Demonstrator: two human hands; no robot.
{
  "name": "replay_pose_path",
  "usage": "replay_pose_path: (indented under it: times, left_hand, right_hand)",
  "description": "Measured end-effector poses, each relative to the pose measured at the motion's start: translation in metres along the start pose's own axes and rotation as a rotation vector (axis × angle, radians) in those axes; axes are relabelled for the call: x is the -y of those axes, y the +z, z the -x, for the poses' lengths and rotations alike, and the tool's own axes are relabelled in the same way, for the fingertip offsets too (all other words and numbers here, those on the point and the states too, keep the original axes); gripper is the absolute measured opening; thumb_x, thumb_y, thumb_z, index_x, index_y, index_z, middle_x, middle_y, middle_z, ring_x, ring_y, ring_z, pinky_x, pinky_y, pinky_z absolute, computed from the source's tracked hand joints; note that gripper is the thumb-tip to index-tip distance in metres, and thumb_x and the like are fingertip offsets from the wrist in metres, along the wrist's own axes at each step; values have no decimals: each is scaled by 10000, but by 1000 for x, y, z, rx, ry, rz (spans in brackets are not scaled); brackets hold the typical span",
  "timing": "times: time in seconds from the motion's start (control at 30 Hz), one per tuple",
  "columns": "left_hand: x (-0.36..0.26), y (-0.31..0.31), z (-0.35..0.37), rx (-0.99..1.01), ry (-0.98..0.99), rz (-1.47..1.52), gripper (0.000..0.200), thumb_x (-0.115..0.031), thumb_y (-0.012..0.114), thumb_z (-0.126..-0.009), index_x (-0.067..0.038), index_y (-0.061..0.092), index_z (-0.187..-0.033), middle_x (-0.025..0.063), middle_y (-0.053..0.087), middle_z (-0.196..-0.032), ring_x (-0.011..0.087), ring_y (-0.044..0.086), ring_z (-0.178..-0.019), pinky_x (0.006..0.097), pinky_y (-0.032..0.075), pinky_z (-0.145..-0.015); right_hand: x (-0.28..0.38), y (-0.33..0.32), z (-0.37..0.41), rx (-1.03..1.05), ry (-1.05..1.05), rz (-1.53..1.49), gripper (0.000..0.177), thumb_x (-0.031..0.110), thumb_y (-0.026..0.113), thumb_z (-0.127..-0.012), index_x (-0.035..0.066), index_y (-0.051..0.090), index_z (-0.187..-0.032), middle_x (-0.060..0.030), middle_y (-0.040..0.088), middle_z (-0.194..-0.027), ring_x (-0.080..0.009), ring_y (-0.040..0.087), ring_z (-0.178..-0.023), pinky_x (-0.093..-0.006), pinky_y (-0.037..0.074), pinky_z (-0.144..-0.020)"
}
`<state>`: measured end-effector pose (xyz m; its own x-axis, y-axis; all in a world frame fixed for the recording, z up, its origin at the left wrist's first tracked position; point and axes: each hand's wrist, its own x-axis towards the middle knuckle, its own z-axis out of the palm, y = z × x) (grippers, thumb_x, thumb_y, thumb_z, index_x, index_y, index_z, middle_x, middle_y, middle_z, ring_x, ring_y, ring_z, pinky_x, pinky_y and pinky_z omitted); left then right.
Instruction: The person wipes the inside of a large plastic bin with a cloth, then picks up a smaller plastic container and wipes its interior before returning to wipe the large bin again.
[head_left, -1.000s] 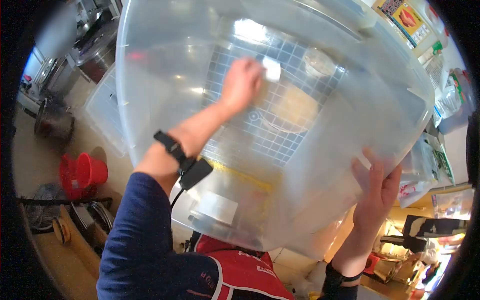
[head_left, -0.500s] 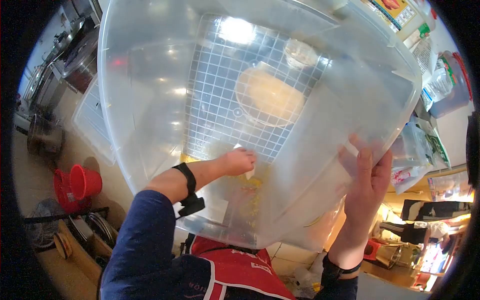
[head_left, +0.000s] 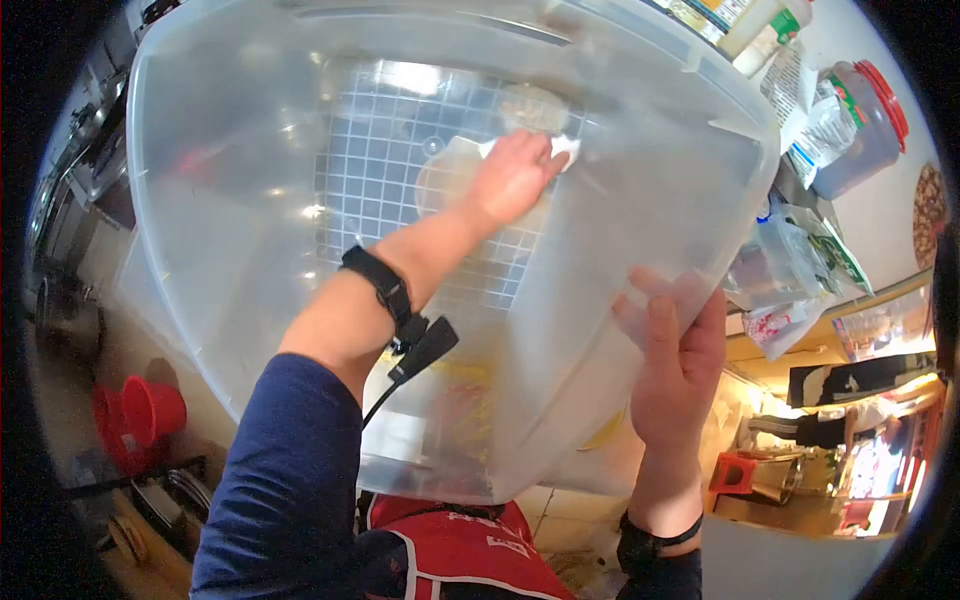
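Your left hand is clutching a white cloth inside the clear tub, while your right hand is gripping its side, apparently for steadiness.

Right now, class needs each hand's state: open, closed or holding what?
Left hand: closed on a white wipe, inside the clear tub.
Right hand: gripping the tub's wall, thumb and fingers on opposite sides.

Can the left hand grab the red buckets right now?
Probably not: the left hand is inside the clear plastic bin, on the white cloth. The bin's side looks in the way, and the red buckets are outside it.
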<state>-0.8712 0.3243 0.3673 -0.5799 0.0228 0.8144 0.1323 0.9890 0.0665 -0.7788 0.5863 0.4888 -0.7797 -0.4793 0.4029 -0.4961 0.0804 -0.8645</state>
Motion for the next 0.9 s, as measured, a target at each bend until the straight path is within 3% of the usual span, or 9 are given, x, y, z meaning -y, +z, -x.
replay_pose_path:
  times: [0.13, 0.27, 0.53, 0.6, 0.67, 0.7, 0.73, 0.77, 0.9]
  left_hand:
    - [-26, 11, 56, 31, -43, 63, 354, -82, 580, -780, -94, 644, -1128, 56, 546, -922, 254, 529, -915, 394, 450, -782]
    - [-49, 0, 139, 365, -74, 209, 377, -91, 572, -792, -90, 629, -1164, 50, 544, -935, 253, 529, -958, 382, 450, -817]
    - [-60, 11, 269, 939, 385, 261, 93, -176, 598, -796, -118, 650, -846, 35, 576, -953, 232, 552, -939, 402, 457, -825]
    - [-63, -1, 250, 435, 355, 325, 96, -201, 603, -800, -115, 637, -825, 54, 586, -940, 264, 565, -941, 421, 457, -804]
    - [-53, -56, 170, 529, -164, 429, 99, -203, 597, -811, -107, 620, -823, 91, 586, -951, 305, 561, -949, 446, 452, -788]
    - [-37, -76, 137, 360, -394, 567, 112, -204, 602, -811, -99, 610, -846, 109, 579, -929, 319, 554, -914, 439, 456, -760]
    - [1, -74, 124, 289, -370, 525, 103, -172, 607, -802, -95, 610, -870, 116, 581, -898, 325, 553, -885, 446, 454, -733]
    - [12, -104, 97, -76, -253, 168, 113, -113, 633, -757, -85, 612, -864, 127, 581, -886, 331, 553, -880, 446, 455, -722]
    - [118, -139, 92, -285, -455, -187, 337, 49, 583, -704, -111, 639, -996, 135, 573, -922, 340, 551, -901, 429, 467, -792]
  right_hand:
    - [7, 7, -4, -44, 1, 63, 267, 103, 523, -957, 9, 460, -1199, -102, 569, -1100, -173, 567, -1012, -327, 481, -868]
    - [9, 14, -6, -80, 52, -84, 239, 78, 582, -918, 13, 500, -1132, -71, 572, -1018, -145, 555, -936, -292, 447, -839]
    - [2, 4, -2, -37, -9, 42, 283, 103, 524, -957, 7, 451, -1214, -104, 578, -1105, -183, 570, -1013, -331, 486, -869]
    - [-2, 6, -1, 40, -23, 21, 319, 116, 473, -988, -12, 409, -1273, -150, 576, -1178, -220, 582, -1095, -377, 523, -911]
    - [5, 12, 0, -31, 36, -158, 323, 117, 468, -989, -13, 402, -1277, -158, 581, -1179, -224, 595, -1070, -367, 528, -896]
    - [5, 13, 0, -13, 36, -181, 323, 117, 468, -989, -13, 402, -1277, -158, 581, -1179, -224, 595, -1070, -367, 528, -896]
    - [5, 12, 2, -30, 53, -156, 327, 121, 466, -991, -12, 400, -1282, -161, 582, -1181, -224, 598, -1062, -363, 528, -893]
    - [4, 11, 3, -47, 69, -126, 331, 124, 464, -992, -11, 397, -1286, -163, 583, -1184, -223, 602, -1053, -358, 529, -890]
    - [6, 11, 7, -53, 70, -134, 369, 158, 491, -985, -12, 393, -1298, -174, 572, -1202, -241, 594, -1073, -378, 523, -907]
